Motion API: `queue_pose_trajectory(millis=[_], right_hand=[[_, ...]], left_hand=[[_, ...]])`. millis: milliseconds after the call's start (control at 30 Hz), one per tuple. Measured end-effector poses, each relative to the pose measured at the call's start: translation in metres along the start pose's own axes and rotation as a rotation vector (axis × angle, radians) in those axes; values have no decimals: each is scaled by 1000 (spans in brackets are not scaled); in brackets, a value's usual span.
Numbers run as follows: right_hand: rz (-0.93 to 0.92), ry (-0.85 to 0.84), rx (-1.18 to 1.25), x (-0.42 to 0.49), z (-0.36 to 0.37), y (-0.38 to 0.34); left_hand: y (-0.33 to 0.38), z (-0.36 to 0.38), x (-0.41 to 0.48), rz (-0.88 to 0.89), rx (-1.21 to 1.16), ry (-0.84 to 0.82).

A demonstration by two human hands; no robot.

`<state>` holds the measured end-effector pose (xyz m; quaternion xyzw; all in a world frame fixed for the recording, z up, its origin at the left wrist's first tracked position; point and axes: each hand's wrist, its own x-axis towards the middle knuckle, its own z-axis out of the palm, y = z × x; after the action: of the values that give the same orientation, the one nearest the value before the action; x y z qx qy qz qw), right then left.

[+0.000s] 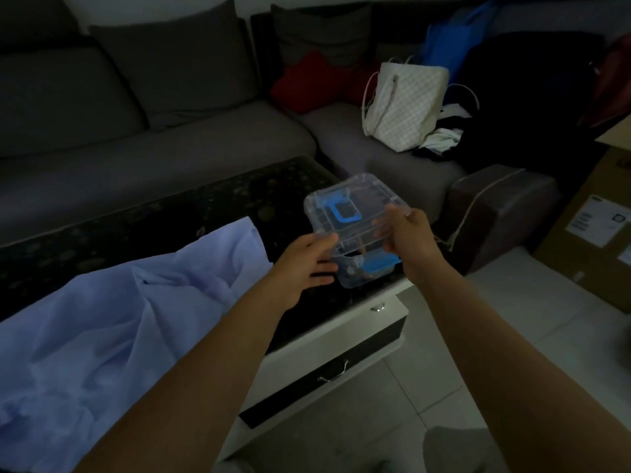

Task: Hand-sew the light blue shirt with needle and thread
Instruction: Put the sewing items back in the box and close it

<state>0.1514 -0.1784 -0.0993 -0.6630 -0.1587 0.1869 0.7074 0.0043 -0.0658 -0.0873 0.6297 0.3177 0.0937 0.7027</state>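
Note:
The light blue shirt (102,329) lies crumpled over the left part of the dark coffee table (218,203). A clear plastic box (355,213) with a blue handle and blue latch stands at the table's right corner. Its lid is tilted up off the base. My right hand (406,237) grips the lid's right edge. My left hand (307,264) touches the box's left side with fingers nearly straight. Small items show dimly inside the base. No needle or thread can be made out.
A grey corner sofa (153,131) runs behind the table, bearing a white bag (406,104), a red cushion (307,83) and piled clothes. A cardboard carton (594,227) stands on the tiled floor at right. The table has white drawers (341,339) below.

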Motion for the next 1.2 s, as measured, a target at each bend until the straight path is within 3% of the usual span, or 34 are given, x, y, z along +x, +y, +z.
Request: queue_pose_trajectory(millis=[100,167,267,500,700,867,933,1000,1100,1200], right_hand=[[-80,3,-236,7,-6,7],[-123,102,-526,11,-12,10],[-73,175,-828,20,-18,15],[71,-21,-524,19,-27,19],[226,-328,-383,10,-26,11],[293,-333,-307,-1,-24,5],[346,-412,-316,-5,-27,2],[411,-536,-267,-8,-29,1],[466,-701,-239,-11,-26,6],[454,-847,-308,-17,-16,6]], left_hand=[[-6,7,14,16,63,105],[-10,9,23,13,68,150],[-14,13,35,9,88,173],[-13,16,42,18,5,207],[-16,3,38,52,20,317],[-15,-6,31,71,107,303],[-15,-12,31,100,143,345],[-17,-18,33,169,308,429],[-17,-21,35,280,864,565],[-8,0,28,445,1166,512]])
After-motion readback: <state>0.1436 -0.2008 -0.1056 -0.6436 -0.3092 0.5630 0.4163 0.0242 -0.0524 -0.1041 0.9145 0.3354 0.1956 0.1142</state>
